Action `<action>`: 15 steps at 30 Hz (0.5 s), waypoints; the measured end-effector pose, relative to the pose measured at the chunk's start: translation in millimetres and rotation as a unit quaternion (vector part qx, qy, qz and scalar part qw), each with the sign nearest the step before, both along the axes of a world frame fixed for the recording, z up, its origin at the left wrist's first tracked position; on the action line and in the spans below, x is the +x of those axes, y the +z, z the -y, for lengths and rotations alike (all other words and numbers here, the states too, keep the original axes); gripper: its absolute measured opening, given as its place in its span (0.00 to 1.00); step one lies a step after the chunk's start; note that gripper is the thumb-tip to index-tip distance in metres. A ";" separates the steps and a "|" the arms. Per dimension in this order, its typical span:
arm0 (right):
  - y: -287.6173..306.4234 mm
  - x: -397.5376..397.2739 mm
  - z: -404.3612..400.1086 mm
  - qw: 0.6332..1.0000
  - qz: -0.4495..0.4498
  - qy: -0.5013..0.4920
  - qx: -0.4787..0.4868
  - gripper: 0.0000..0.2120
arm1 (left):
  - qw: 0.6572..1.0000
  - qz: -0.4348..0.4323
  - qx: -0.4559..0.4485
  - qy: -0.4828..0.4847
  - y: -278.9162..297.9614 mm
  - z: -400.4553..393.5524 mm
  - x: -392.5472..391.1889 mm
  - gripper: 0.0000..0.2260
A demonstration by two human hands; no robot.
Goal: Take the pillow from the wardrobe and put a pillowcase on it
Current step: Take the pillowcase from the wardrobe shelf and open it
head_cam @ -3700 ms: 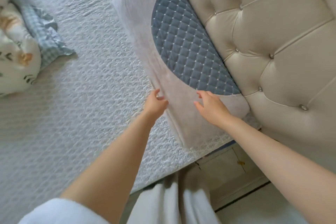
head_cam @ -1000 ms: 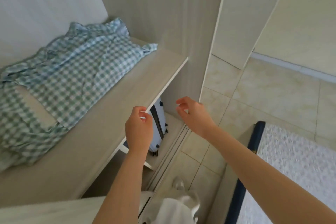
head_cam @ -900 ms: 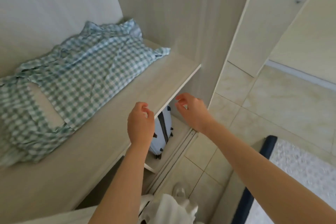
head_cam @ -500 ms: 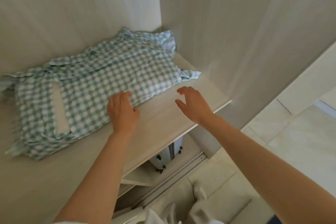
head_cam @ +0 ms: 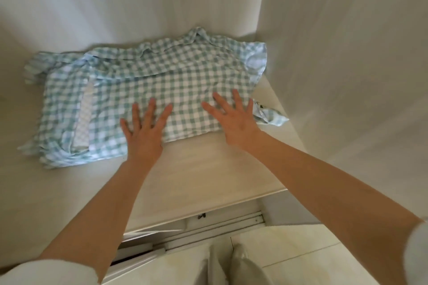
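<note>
A flat pillow in a green-and-white checked cover (head_cam: pixel 143 81) lies on a pale wooden wardrobe shelf (head_cam: pixel 199 173). A white strip of the inner pillow (head_cam: pixel 83 118) shows through an opening at its left end. My left hand (head_cam: pixel 143 129) rests flat on the near edge of the checked fabric, fingers spread. My right hand (head_cam: pixel 234 115) lies flat on the fabric further right, fingers also spread. Neither hand has closed on the fabric.
The wardrobe's back wall (head_cam: pixel 115 7) and right side panel (head_cam: pixel 335 53) close in the shelf. Below the shelf's front edge run the sliding door rails (head_cam: pixel 208 227). Pale floor tiles (head_cam: pixel 301 257) and my legs (head_cam: pixel 231 266) show at the bottom.
I turned from the bed to the wardrobe. Both hands rose from below the shelf edge and reached forward onto the checked pillow, where they now lie flat with fingers spread.
</note>
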State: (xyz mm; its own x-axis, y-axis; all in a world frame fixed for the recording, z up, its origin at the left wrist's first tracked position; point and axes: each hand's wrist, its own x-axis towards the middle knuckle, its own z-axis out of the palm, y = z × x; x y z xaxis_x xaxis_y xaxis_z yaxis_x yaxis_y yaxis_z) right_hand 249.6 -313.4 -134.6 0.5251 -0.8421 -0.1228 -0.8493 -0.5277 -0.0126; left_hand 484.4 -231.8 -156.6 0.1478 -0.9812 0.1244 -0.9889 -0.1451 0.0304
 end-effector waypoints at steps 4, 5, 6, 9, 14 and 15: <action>-12.5 12.1 12.0 0.999 -0.018 0.005 -0.026 0.54 | 0.998 0.055 -0.002 0.034 -2.6 -11.9 29.1 0.50; -15.5 15.8 13.2 0.999 -0.021 0.003 -0.036 0.54 | 0.997 0.071 0.000 0.033 -2.4 -14.4 34.6 0.50; -18.2 19.2 14.2 0.999 -0.023 0.000 -0.044 0.52 | 0.996 0.084 0.002 0.031 -2.2 -15.7 38.4 0.49; -21.9 24.8 18.9 0.999 -0.014 -0.012 -0.049 0.49 | 0.995 0.092 -0.005 0.028 -0.3 -13.1 40.7 0.46; -15.0 27.0 19.8 0.999 -0.020 -0.020 -0.045 0.43 | 0.996 0.092 0.006 0.022 1.5 -13.7 38.4 0.48; -9.3 27.4 19.2 0.998 -0.018 -0.019 -0.048 0.41 | 0.996 0.088 0.012 0.018 3.0 -14.2 38.1 0.50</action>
State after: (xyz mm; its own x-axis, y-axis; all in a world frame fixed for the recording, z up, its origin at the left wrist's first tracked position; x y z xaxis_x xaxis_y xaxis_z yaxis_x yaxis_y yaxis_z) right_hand 277.0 -332.7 -143.9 0.4893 -0.8702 -0.0582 -0.8677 -0.4924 0.0675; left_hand 522.5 -217.6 -153.6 0.1614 -0.9787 0.1270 -0.9728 -0.1794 -0.1465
